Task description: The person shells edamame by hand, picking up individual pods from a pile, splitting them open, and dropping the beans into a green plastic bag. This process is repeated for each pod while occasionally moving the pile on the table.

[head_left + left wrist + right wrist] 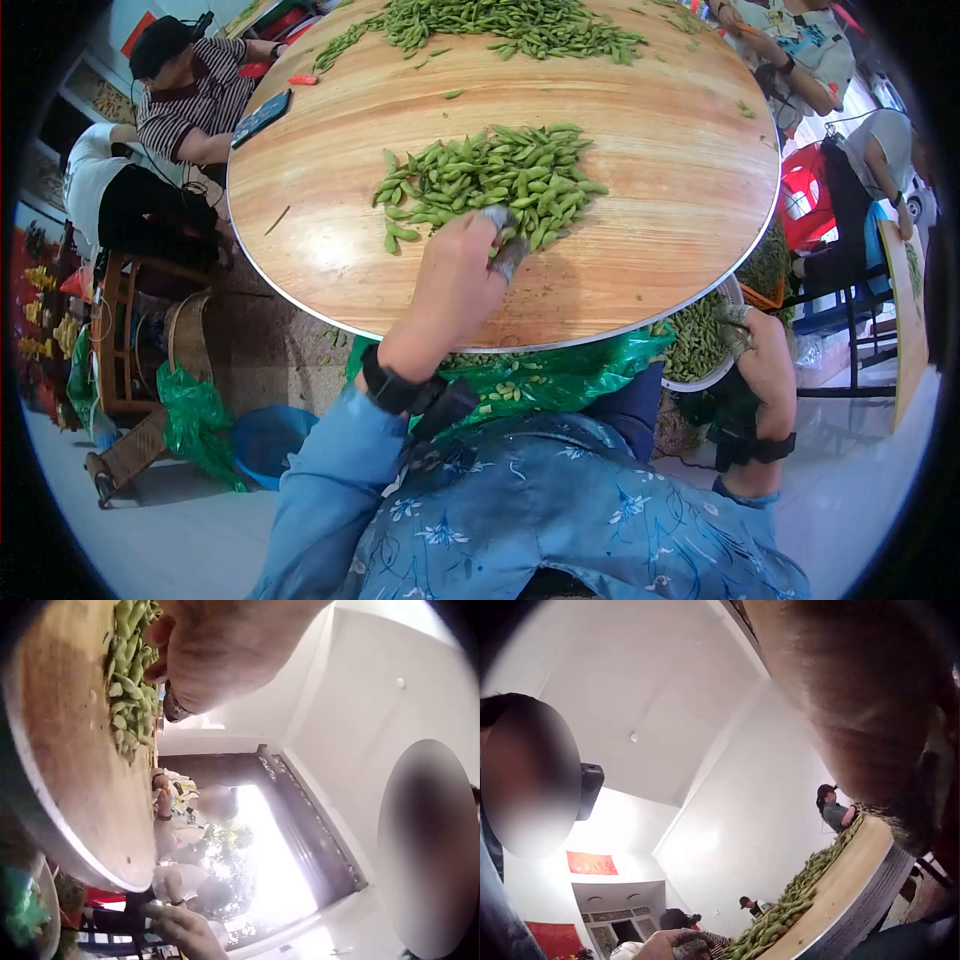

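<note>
Fingers (509, 260) of the left hand (452, 280) bend at the near side of the heap of flat green bean pods (490, 178) on the round pale-wood desk (660, 230) — whether they or the right hand (766, 365) pinch any, I can't tell; hasty raking could scatter pods.

An indoor room, home or small workplace, unclear which: a white ceiling (622, 682) rises above the left fingers (509, 261), a round wooden table (325, 215) heaped with green pods (480, 175) lies beneath them, people (215, 95) are beyond on both sides, a wooden chair (118, 335) far left, a red plastic chair (800, 190) far right.
</note>
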